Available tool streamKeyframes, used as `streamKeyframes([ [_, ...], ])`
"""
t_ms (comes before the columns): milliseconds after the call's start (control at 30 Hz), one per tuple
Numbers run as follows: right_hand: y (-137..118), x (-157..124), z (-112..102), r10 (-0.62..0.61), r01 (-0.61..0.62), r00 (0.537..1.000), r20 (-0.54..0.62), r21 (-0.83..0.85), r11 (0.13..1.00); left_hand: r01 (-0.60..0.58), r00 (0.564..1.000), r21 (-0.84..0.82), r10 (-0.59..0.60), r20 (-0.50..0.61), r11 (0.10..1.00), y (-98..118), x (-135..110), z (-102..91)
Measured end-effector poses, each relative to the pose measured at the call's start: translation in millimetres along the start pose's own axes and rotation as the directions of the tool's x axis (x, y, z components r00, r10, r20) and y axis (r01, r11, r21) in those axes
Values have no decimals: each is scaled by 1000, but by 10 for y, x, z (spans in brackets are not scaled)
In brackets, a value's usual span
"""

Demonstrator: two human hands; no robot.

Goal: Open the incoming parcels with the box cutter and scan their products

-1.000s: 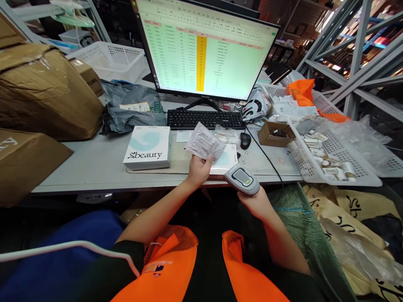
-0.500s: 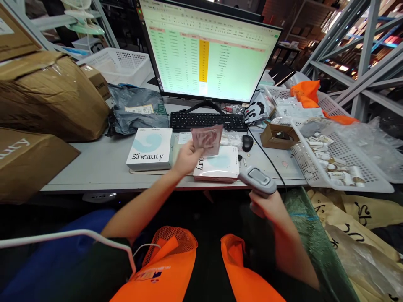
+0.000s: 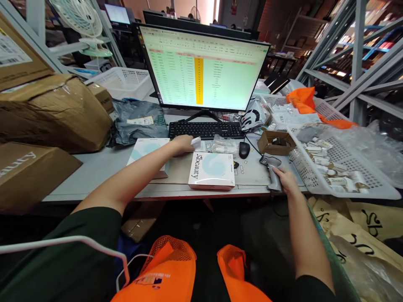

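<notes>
My left hand (image 3: 184, 144) reaches across the grey table (image 3: 100, 167) to the front of the black keyboard (image 3: 204, 129), its fingers closed on a small paper slip (image 3: 196, 142). My left forearm crosses a white "beauty" box (image 3: 145, 152). A second white "beauty" box (image 3: 212, 170) lies between my hands. My right hand (image 3: 285, 176) grips a grey barcode scanner (image 3: 271, 168) that rests on the table by the front edge.
A monitor (image 3: 204, 69) with a spreadsheet stands behind the keyboard. A mouse (image 3: 243, 149), a clear packet (image 3: 224, 145) and a small open carton (image 3: 274, 142) lie nearby. White baskets (image 3: 371, 189) of small items fill the right. Brown cartons (image 3: 53, 111) and a grey mailer bag (image 3: 135, 119) crowd the left.
My left hand moved forward and down from mid-air to the keyboard's edge with the paper. My right hand brought the scanner from the air down onto the table at the right.
</notes>
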State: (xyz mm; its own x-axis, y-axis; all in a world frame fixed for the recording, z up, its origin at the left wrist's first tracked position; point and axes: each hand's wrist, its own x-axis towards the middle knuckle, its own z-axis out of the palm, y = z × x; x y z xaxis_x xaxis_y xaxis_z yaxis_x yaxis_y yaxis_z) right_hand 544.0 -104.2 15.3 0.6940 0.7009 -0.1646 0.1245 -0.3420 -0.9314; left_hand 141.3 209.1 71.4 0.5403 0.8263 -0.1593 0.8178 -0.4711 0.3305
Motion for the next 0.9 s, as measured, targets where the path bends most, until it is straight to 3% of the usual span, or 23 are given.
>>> streamKeyframes([
  [167,230,54,-3,-121,114,986,-114,-67,991,-87,984,90,71,166,992,-51,-33,87],
  [333,313,62,27,-156,141,976,-150,-103,985,-100,984,174,71,163,980,-41,-105,185],
  [567,267,41,50,-204,183,967,-155,-144,973,-112,977,231,65,202,966,-17,-98,41],
  [700,257,56,35,-233,207,959,-161,-165,964,-102,970,236,45,238,966,-6,-125,71],
  [800,266,72,32,-240,213,957,-161,-171,962,-63,975,270,1,222,961,-58,-119,128],
  [900,286,92,39,-248,220,956,-156,-172,960,-55,994,277,27,105,959,-150,-43,168],
])
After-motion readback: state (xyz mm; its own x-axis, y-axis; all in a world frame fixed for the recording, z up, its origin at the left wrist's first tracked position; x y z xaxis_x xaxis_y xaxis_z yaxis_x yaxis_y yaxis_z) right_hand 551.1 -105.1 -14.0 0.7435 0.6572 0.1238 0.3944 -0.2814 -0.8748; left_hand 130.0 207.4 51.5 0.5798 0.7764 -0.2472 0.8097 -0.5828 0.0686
